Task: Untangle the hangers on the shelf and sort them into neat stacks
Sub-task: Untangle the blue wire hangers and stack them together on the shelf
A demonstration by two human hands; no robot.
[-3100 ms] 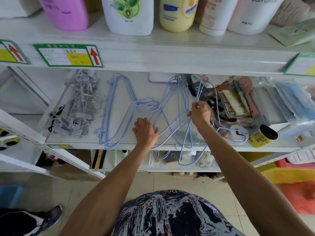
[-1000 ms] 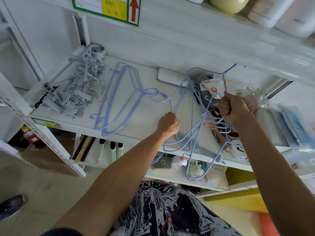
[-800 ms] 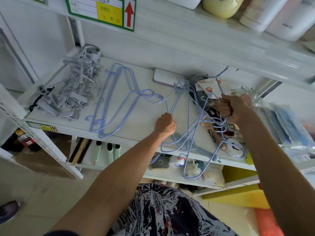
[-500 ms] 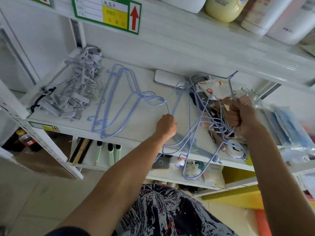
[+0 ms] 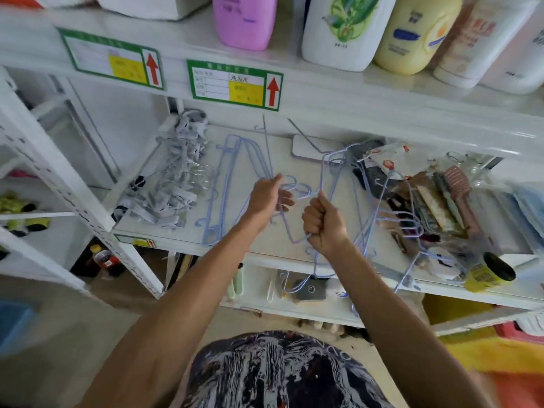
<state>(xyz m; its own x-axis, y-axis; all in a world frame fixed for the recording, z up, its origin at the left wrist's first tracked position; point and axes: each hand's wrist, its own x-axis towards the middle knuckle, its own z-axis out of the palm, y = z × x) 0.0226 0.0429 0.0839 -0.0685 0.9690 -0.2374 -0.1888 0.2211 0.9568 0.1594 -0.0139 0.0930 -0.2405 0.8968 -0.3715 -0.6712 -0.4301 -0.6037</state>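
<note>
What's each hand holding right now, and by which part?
Left hand grips blue hangers near their hooks; right hand grips a tangled hanger by its wire frame.

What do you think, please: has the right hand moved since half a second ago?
Yes. The right hand has moved left, away from the pink comb, toward the left hand.

place: shop | evidence: shelf price labels (image 5: 235, 83), toiletry bottles (image 5: 344, 30)

Smooth lilac coated-wire hangers (image 5: 232, 184) on matt white shelf (image 5: 265, 251)
</note>
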